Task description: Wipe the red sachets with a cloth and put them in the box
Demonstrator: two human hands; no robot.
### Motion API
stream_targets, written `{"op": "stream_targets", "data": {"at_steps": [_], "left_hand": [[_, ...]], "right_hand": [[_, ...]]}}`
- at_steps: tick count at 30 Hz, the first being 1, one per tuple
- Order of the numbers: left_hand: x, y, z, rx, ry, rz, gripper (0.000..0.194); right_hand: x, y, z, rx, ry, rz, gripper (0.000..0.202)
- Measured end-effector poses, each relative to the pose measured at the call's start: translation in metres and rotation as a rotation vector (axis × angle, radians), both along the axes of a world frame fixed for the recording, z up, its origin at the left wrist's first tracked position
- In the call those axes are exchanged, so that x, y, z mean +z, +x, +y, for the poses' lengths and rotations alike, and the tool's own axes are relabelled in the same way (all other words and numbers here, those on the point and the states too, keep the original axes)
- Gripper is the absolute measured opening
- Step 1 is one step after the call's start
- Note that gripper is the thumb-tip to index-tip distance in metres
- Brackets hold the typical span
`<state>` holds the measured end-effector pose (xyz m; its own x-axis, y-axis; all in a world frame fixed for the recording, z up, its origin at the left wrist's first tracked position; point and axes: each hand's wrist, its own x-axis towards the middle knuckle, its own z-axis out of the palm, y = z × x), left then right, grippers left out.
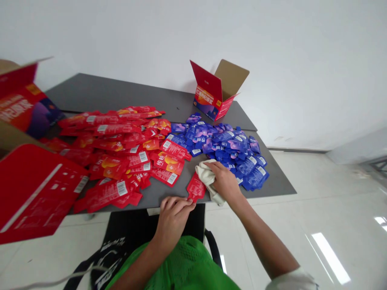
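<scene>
A single red pouch [196, 187] lies at the front edge of the grey table, its narrow neck end toward me. My left hand [175, 215] is closed on that neck, fingertips pressed at the table edge. Over the pouch's right upper part rests a cream cloth [208, 179], bunched under my right hand [225, 181], whose fingers are closed around it. Left of the hands spreads a heap of red pouches [121, 149], several with barcodes and orange fruit prints. Just beyond my right hand is a pile of blue pouches [229, 143].
An open red carton [211, 94] stands at the back of the grey table [127, 89]. Another open carton [27, 108] is close on the left, its large red flap [39, 189] hanging over the table's front left. A white wall [151, 40] rises behind.
</scene>
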<state>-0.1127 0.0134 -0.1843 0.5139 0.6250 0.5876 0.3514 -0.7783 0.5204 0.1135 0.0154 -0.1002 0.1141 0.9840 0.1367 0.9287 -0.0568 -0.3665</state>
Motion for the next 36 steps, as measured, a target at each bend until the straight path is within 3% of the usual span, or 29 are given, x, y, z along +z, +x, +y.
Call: {"op": "stream_targets", "data": {"at_steps": [3,7,10,13,18,23,27,31,33,36], "left_hand": [[0.003,0.003,0.001,-0.003,0.023,0.042,0.015],[0.005,0.012,0.001,0.015,0.069,0.165,0.028],[0.002,0.020,0.001,0.002,0.150,0.182,0.037],[-0.001,0.023,0.005,-0.029,0.153,0.195,0.032],[0.002,0.018,0.017,-0.063,0.091,0.079,0.026],[0.014,0.010,0.028,-0.070,-0.003,-0.024,0.025],[0.045,0.003,0.043,0.049,-0.133,-0.105,0.020],[0.100,-0.016,0.068,0.217,-0.409,-0.168,0.023],[0.128,-0.029,0.085,0.319,-0.422,-0.192,0.029],[0.161,-0.050,0.117,0.513,-0.281,-0.220,0.034]], "right_hand": [[0.011,0.011,-0.006,-0.082,0.146,0.034,0.062],[0.006,0.009,-0.047,-0.150,0.464,0.160,0.049],[-0.012,0.011,-0.079,-0.252,0.474,0.283,0.043],[-0.033,0.015,-0.097,-0.348,0.474,0.393,0.043],[-0.059,0.021,-0.107,-0.501,0.441,0.557,0.052],[-0.075,0.018,-0.107,-0.525,0.397,0.668,0.057],[-0.091,0.016,-0.102,-0.490,0.386,0.722,0.054],[-0.110,0.017,-0.095,-0.479,0.412,0.746,0.051],[-0.117,0.017,-0.091,-0.466,0.427,0.771,0.049],[-0.120,0.017,-0.085,-0.461,0.456,0.811,0.048]]}}
